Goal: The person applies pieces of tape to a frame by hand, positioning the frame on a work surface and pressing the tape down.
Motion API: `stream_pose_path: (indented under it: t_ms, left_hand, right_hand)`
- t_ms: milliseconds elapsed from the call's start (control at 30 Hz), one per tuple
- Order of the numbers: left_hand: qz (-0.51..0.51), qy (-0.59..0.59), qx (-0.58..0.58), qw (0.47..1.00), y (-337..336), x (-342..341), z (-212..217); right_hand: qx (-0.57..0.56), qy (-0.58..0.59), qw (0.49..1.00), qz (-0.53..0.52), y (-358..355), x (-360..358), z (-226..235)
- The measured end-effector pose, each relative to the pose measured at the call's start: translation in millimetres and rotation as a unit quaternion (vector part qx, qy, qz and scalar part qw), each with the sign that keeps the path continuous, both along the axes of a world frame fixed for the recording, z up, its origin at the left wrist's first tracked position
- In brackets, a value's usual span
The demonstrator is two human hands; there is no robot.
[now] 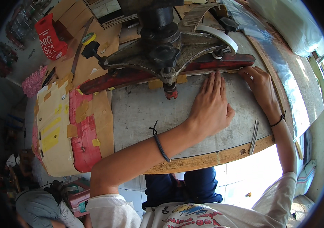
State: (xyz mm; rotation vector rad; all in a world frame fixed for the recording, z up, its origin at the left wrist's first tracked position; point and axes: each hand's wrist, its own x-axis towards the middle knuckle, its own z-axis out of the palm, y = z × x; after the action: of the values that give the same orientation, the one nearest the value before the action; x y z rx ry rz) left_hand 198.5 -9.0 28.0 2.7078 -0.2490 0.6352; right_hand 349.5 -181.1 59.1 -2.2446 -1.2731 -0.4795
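My left hand (212, 106) lies flat on a grey metal plate (143, 125), fingers together and stretched out. Its fingertips touch the near edge of a long red bar (219, 64), where a thin strip runs along the bar. At the bar's right end my right hand (260, 83) has its fingers bent and thumb and forefinger close together; whatever they pinch is too small to make out. Above the bar stands a dark cast-metal press frame (165, 49) with black knobs, its red-tipped foot (170, 93) pointing down left of my left hand. Two thin metal strips (254, 136) lie near the plate's front right.
A wooden edge (192, 161) borders the table. Taped cardboard (53, 125) covers its left side. A white ring (228, 40) rests against the frame; a yellow tape roll (88, 38) and red bag (50, 38) are farther left. Another person (42, 209) is low at left.
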Motion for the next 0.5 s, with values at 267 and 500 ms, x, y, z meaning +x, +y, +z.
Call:
stream_pose_path:
  t_ms: [267,500]
  left_hand:
    - [-0.028,-0.046,0.084,0.995,-0.4,-0.2,1.0]
    - [0.002,-0.022,0.039,0.999,3.1,1.3,3.4]
  right_hand:
    - [0.007,-0.005,1.0,0.003,0.3,3.3,-4.7]
    - [0.005,-0.01,1.0,0.008,-0.3,7.3,-5.7]
